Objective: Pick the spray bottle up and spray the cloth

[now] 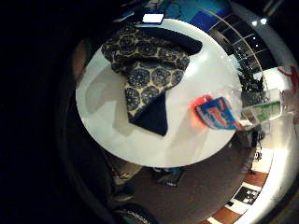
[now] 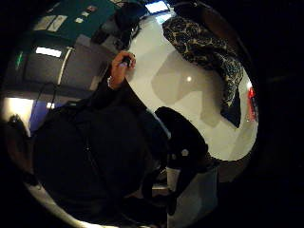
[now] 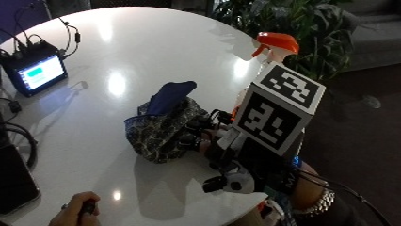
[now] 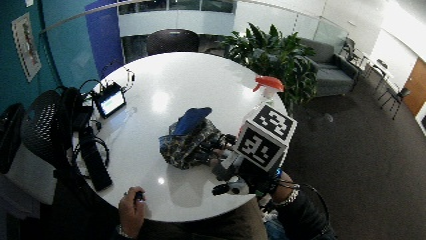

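On the round white worktop (image 3: 138, 42) the cloth (image 3: 164, 126), a dark patterned fabric with a plain blue corner sticking up, lies bunched in a soft heap near the person's edge. The spray bottle (image 3: 270, 52) stands upright just beyond the cloth toward the plant side, its orange trigger head visible above the gloved right hand (image 3: 210, 134); the little-finger palm view shows its clear body and blue-and-red label (image 1: 217, 113) close to the palm, beside the cloth (image 1: 145, 70). The right hand hovers between cloth and bottle, its fingers near the cloth's edge, but the marker cube hides them, so whether they are straight, curled or gripping anything cannot be told. The bare left hand (image 3: 76, 209) rests at the near rim, pinching a small dark object. The bottle is likely light, rigid plastic, perhaps slick on its body and top-heavy; the sensible hold is round the neck below the orange head, with a finger free for the trigger. The cloth is limp and should simply stay put when sprayed.
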Motion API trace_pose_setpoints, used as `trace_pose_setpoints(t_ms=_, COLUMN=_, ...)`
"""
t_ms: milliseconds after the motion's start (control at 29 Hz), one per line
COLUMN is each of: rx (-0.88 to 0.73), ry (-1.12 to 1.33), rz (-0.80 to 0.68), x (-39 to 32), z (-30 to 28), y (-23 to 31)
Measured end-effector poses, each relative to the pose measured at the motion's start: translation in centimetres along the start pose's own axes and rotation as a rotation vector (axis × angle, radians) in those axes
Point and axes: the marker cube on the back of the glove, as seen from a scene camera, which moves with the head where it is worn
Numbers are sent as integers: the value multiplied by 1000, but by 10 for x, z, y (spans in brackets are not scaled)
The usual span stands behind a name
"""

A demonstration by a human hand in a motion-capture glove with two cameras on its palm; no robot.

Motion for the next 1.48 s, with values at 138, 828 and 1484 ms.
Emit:
trace_pose_setpoints(t_ms=138, rx=3, ry=7, rz=15, x=1, z=0, y=1)
trace_pose_setpoints(t_ms=828, rx=2, ry=19, rz=77, x=9, z=5, y=4)
trace_pose_setpoints(t_ms=1484, rx=166, ry=56, rz=306, x=47, z=-16, y=4)
